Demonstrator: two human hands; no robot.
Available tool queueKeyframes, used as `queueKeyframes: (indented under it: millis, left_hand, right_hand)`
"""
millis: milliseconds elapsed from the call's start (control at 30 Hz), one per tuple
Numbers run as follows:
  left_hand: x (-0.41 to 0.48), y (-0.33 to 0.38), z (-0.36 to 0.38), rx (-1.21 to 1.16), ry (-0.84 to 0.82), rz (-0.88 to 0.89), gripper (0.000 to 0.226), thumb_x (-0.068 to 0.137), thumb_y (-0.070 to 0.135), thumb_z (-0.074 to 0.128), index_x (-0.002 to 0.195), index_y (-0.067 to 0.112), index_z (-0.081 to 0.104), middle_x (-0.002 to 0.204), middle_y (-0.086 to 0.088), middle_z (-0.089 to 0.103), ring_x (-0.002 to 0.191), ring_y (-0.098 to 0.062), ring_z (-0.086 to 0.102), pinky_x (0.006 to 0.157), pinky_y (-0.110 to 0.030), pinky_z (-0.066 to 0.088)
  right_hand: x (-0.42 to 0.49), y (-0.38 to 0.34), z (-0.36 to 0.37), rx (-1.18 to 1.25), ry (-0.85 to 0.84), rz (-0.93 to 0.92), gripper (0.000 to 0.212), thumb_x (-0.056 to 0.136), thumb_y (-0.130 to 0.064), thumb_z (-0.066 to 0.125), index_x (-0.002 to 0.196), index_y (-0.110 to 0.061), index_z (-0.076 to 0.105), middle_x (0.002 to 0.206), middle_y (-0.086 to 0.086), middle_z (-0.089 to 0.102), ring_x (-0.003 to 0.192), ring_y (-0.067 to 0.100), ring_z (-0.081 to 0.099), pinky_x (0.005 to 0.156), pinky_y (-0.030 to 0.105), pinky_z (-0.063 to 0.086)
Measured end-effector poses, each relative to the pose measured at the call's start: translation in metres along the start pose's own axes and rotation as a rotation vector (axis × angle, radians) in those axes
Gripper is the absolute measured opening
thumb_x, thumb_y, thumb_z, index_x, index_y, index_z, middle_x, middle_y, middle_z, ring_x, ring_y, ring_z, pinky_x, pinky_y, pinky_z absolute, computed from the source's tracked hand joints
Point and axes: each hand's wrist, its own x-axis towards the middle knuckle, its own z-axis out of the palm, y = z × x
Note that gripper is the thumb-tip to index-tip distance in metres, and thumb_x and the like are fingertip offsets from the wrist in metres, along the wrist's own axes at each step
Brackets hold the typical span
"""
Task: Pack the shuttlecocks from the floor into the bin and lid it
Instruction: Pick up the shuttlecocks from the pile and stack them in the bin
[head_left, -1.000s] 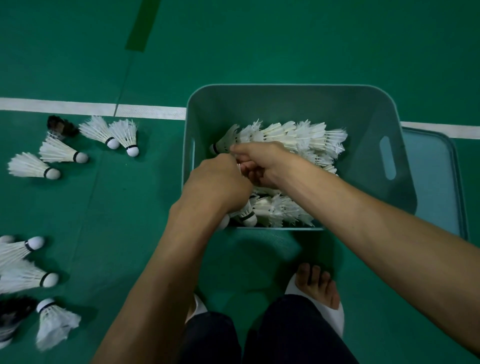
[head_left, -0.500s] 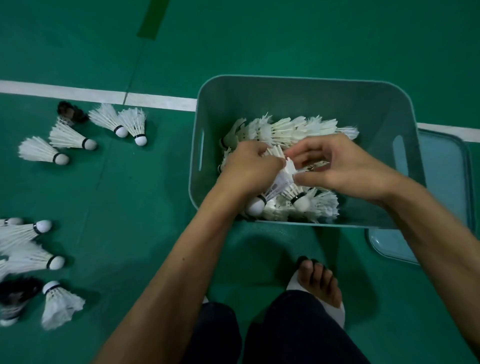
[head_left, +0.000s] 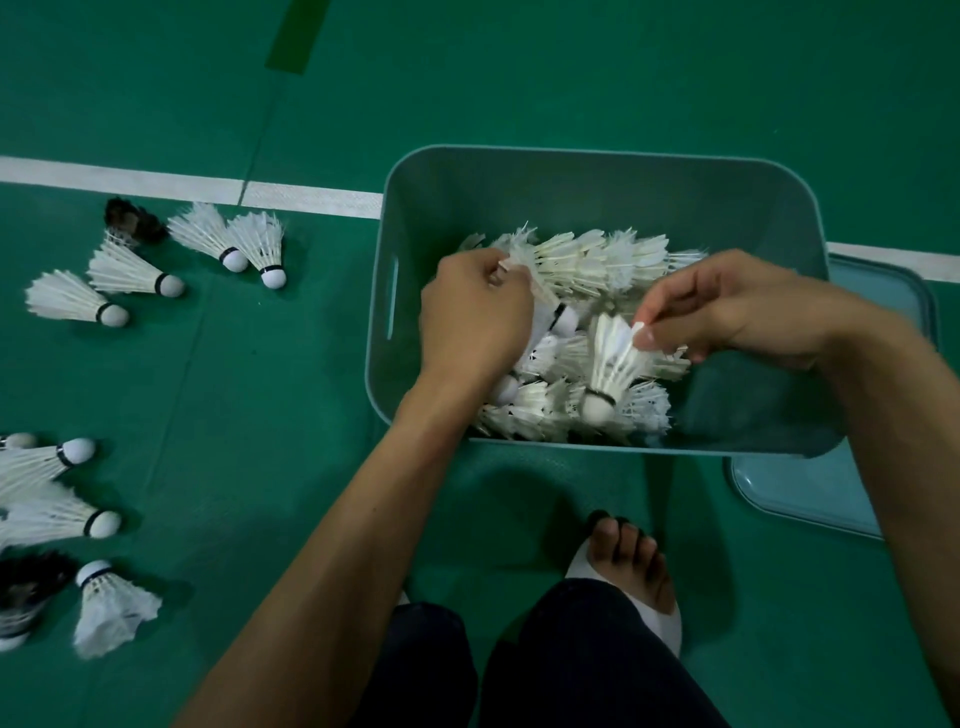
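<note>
A teal plastic bin (head_left: 613, 171) stands on the green court floor, holding a heap of several white shuttlecocks (head_left: 587, 260). My right hand (head_left: 727, 312) pinches the feather rim of one white shuttlecock (head_left: 610, 364), which hangs cork down over the heap. My left hand (head_left: 472, 317) is inside the bin at its left side, fingers curled on the feathers of another shuttlecock (head_left: 524, 270). The bin's lid (head_left: 810, 493) lies flat on the floor, partly under the bin's right side.
Loose shuttlecocks lie on the floor to the left: a group near the white court line (head_left: 228, 249) and another at the lower left (head_left: 62, 514), some with dark feathers (head_left: 132, 221). My bare foot (head_left: 628, 566) stands just in front of the bin.
My hands have drawn apart inside the bin. The right hand now holds one shuttlecock by its feathers, cork down, and the left hand has shifted to the bin's left side.
</note>
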Motion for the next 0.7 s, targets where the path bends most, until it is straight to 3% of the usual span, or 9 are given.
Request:
queueKeyframes:
  millis: [100,200,367,433,533,700]
  left_hand:
    - [0.002,0.005,-0.016,0.450,-0.133,0.000,0.019,0.091,0.020,0.050,0.077,0.009,0.056,0.074,-0.007,0.057,0.071,-0.030,0.054,0.062,-0.034,0.042]
    - [0.002,0.012,-0.027,0.719,-0.384,-0.104,0.011,0.091,0.018,0.050,0.089,0.010,0.057,0.088,-0.010,0.058,0.083,-0.030,0.057,0.064,-0.032,0.043]
    - [-0.001,0.015,-0.031,0.723,-0.493,-0.099,0.015,0.094,0.019,0.050,0.079,0.017,0.047,0.080,-0.003,0.051,0.071,-0.019,0.051,0.056,-0.030,0.033]
    - [-0.003,0.018,-0.034,0.687,-0.518,-0.125,0.011,0.096,0.018,0.049,0.086,0.016,0.051,0.081,-0.003,0.052,0.072,-0.018,0.053,0.057,-0.029,0.036]
    - [-0.005,0.022,-0.041,0.679,-0.520,-0.134,0.019,0.099,0.017,0.048,0.080,0.018,0.045,0.080,-0.002,0.051,0.068,-0.015,0.050,0.055,-0.028,0.035]
    - [-0.009,0.026,-0.040,0.723,-0.497,-0.110,0.006,0.101,0.020,0.045,0.102,0.015,0.046,0.082,-0.001,0.045,0.085,-0.025,0.053,0.057,-0.030,0.034]
  right_hand:
    - [0.002,0.000,0.009,0.193,0.337,0.076,0.013,0.076,0.000,0.083,0.085,0.000,0.073,0.067,0.012,0.071,0.055,0.014,0.064,0.048,0.019,0.053]
    - [0.005,-0.008,0.028,0.342,0.456,0.040,0.013,0.075,0.000,0.085,0.082,0.001,0.074,0.068,0.011,0.076,0.056,0.017,0.071,0.056,0.020,0.058]
    - [0.020,-0.029,0.066,0.263,0.503,-0.040,0.011,0.076,-0.004,0.086,0.072,-0.006,0.077,0.070,0.005,0.077,0.063,0.023,0.076,0.068,0.033,0.064]
    - [0.030,-0.036,0.077,0.172,0.507,-0.049,0.012,0.076,-0.006,0.086,0.068,-0.010,0.078,0.069,0.001,0.077,0.062,0.017,0.075,0.071,0.038,0.065]
    - [0.044,-0.044,0.091,0.024,0.516,-0.032,0.015,0.075,-0.006,0.086,0.063,-0.010,0.078,0.064,-0.002,0.076,0.061,0.007,0.073,0.070,0.039,0.065]
    - [0.061,-0.054,0.112,-0.029,0.442,0.000,0.009,0.073,0.003,0.078,0.068,-0.004,0.080,0.063,0.005,0.075,0.056,0.014,0.073,0.064,0.039,0.066]
